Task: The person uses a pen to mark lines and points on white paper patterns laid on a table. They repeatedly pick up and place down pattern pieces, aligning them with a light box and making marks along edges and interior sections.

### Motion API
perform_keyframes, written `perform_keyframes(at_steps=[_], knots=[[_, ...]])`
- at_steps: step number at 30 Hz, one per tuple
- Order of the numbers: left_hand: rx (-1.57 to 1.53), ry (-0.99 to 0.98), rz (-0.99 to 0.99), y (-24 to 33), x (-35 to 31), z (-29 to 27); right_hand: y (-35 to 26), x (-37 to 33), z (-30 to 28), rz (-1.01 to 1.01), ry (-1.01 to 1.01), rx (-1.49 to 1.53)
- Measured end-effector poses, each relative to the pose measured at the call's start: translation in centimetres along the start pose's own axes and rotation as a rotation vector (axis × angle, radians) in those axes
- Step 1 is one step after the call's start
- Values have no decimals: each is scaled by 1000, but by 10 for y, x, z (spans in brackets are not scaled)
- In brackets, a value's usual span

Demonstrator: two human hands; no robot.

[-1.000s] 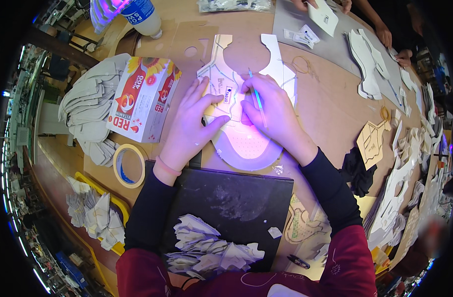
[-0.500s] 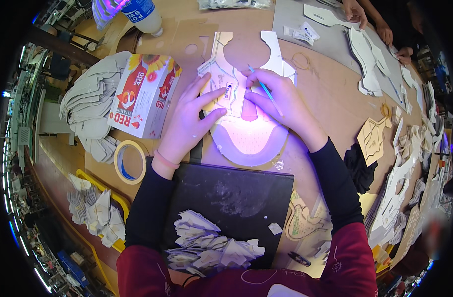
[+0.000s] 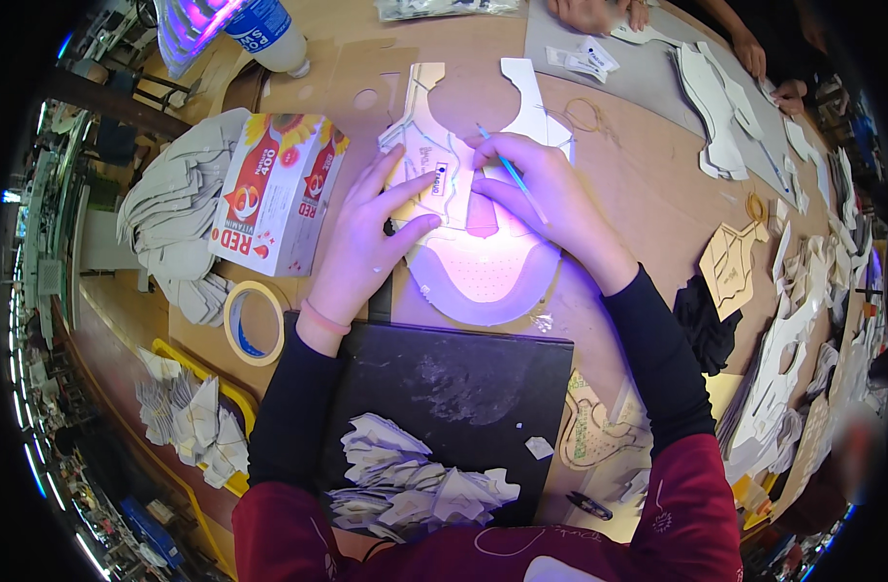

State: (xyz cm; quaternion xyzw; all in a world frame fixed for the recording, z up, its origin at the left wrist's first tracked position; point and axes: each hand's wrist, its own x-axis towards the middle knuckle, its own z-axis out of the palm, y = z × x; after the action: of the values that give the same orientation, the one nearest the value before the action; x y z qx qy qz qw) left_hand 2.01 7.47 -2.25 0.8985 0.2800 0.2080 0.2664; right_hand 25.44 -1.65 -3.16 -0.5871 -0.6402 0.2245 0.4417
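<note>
1. A flat cardboard pattern point(image 3: 432, 165) lay right under both hands, on top of a pale shoe-shaped piece point(image 3: 483, 281) that glowed pink and purple.
2. The pattern's long side ran away from the person, from the fingers up toward the far edge of the table point(image 3: 647, 194). The pale piece stuck out below it, closer to the person's body.
3. The left hand point(image 3: 361, 247) lay flat with its fingers spread. It pressed down on the left half of the pattern and was not gripping anything.
4. The right hand point(image 3: 550, 209) was closed around a thin blue pen point(image 3: 512, 175). The pen slanted up and to the left. Its far end showed above the fingers, and the fingers hid its near end.
5. The two hands were close together, with only a small gap between them. Both touched the pattern. The right hand sat nearer the pattern's right edge.
6. Just left of the left hand stood a red and white box point(image 3: 274, 194), and a roll of tape point(image 3: 253, 323) lay near that wrist.
7. Close under both wrists sat a black mat point(image 3: 463, 378), with a heap of white paper scraps point(image 3: 405, 480) on its near end.
8. Far past the right hand, more cut-out shapes point(image 3: 715, 107) lay near another person's hands point(image 3: 599, 12).
</note>
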Motion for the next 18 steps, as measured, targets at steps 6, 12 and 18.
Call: perform_keyframes(at_steps=[6, 12, 18], knots=[[2, -1, -7, 1, 1, -1, 1, 0, 2, 3, 5, -5], [-10, 2, -11, 4, 2, -1, -3, 1, 0, 20, -5, 5], [-21, 3, -25, 5, 2, -1, -4, 2, 3, -1, 40, 14]])
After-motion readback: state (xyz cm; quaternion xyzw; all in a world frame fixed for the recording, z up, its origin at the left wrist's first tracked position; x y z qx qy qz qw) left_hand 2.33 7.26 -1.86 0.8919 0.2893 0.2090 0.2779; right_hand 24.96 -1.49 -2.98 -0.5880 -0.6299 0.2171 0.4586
